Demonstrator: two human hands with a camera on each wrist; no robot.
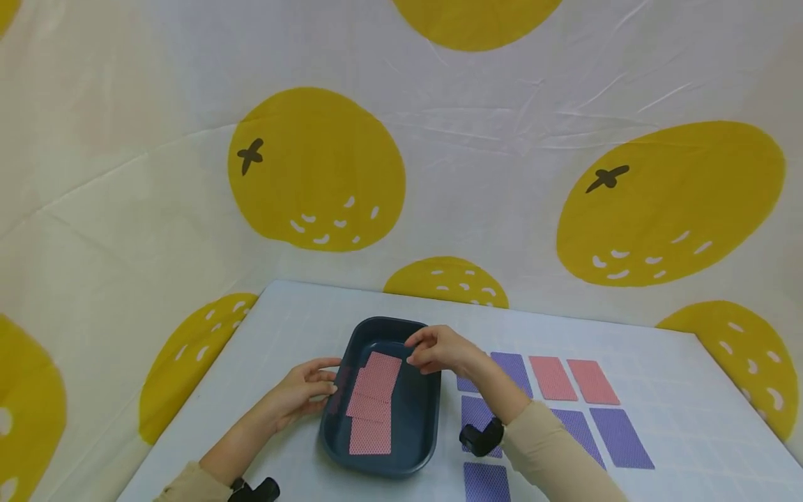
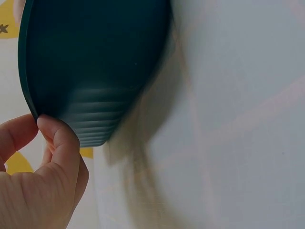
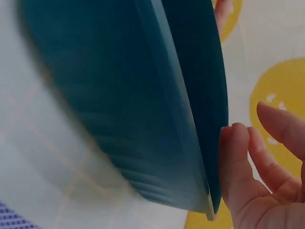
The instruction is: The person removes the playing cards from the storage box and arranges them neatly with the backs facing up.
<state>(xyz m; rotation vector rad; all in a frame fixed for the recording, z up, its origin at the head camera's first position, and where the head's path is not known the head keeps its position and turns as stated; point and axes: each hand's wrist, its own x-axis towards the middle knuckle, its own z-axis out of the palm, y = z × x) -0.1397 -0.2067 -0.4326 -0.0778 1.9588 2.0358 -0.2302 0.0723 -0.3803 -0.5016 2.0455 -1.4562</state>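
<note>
A dark teal tray (image 1: pixel 417 425) stands on the white table, its left rim pinched between the thumb and fingers of my left hand (image 1: pixel 304 390). The left wrist view shows that hand (image 2: pixel 47 167) at the tray's edge (image 2: pixel 23 71). Several pink patterned cards (image 1: pixel 370 436) lie overlapping inside the tray, toward its left side. Above the tray's upper right rim is my right hand (image 1: pixel 442 348), with nothing visible in it. In the right wrist view its thumb stands apart from the loosely bent fingers (image 3: pixel 236 152), beside the tray wall (image 3: pixel 162 119).
To the right of the tray, two pink cards (image 1: pixel 552 378) and several purple-blue cards (image 1: pixel 621 438) lie in rows on the table (image 1: pixel 690 411). Some are partly hidden by my right arm. Behind the table hangs a white cloth (image 1: pixel 470 202) printed with yellow fruit.
</note>
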